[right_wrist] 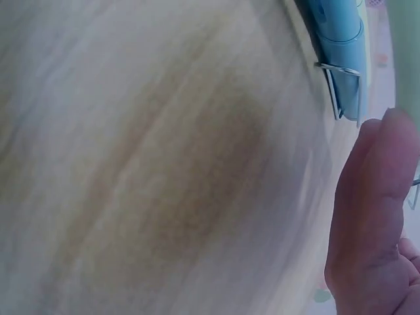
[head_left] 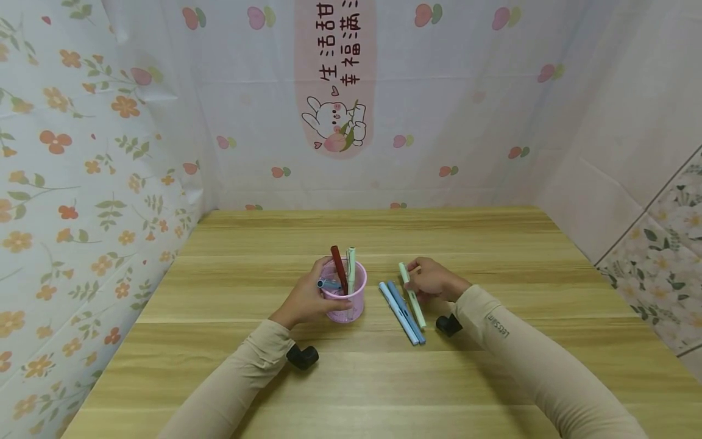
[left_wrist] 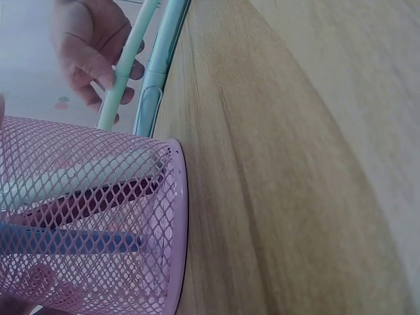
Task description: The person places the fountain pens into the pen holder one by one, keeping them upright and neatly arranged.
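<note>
A pink mesh pen holder (head_left: 358,305) stands on the table, and my left hand (head_left: 306,299) grips it round its left side. Inside it lean a dark red pen (head_left: 337,267), a pale green pen (head_left: 351,262) and a blue pen (head_left: 330,284); their lower parts show through the mesh in the left wrist view. My right hand (head_left: 432,279) pinches another pale green pen (head_left: 419,314) near its upper end. Left of that pen, a light blue pen (head_left: 396,311) and a darker blue pen (head_left: 408,317) lie side by side. The right wrist view shows the thumb (right_wrist: 371,216) against the green barrel.
The wood-grain table (head_left: 252,390) runs back to a curtain (head_left: 466,110) printed with fruit shapes and a rabbit. A flowered cloth (head_left: 82,201) hangs at the left. Black wrist-worn devices (head_left: 303,356) sit below both wrists.
</note>
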